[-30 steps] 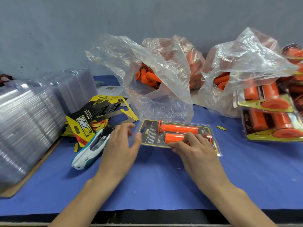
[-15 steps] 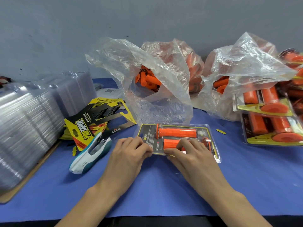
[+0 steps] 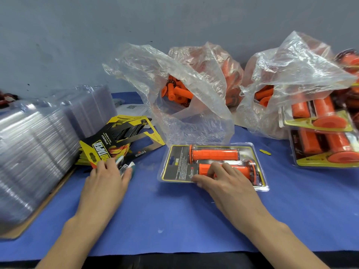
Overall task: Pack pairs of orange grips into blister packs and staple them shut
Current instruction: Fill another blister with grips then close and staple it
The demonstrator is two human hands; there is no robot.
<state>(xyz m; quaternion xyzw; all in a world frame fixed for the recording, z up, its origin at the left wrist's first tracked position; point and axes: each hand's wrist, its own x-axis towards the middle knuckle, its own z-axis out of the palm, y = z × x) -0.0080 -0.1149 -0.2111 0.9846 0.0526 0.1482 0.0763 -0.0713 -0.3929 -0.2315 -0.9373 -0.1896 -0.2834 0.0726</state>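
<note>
A clear blister pack [image 3: 174, 166] with a black and yellow card lies flat on the blue mat [image 3: 174, 220], holding two orange grips side by side. The far grip [image 3: 213, 154] is in full sight. The near grip [image 3: 204, 168] is partly covered by my right hand [image 3: 229, 183], whose fingers press down on the pack with the thumb at its front edge. My left hand [image 3: 106, 183] lies to the left of the pack, curled over the white and teal stapler [image 3: 125, 168], which is mostly hidden beneath it.
Stacks of clear blister shells [image 3: 29, 152] fill the left side. Printed cards [image 3: 120, 140] lie behind the stapler. Two plastic bags of loose orange grips [image 3: 184, 94] [image 3: 291, 84] stand at the back. Filled packs [image 3: 320, 136] are piled at the right.
My left hand has left the pack's left end and moved left onto the stapler. My right hand has stayed pressing on the pack.
</note>
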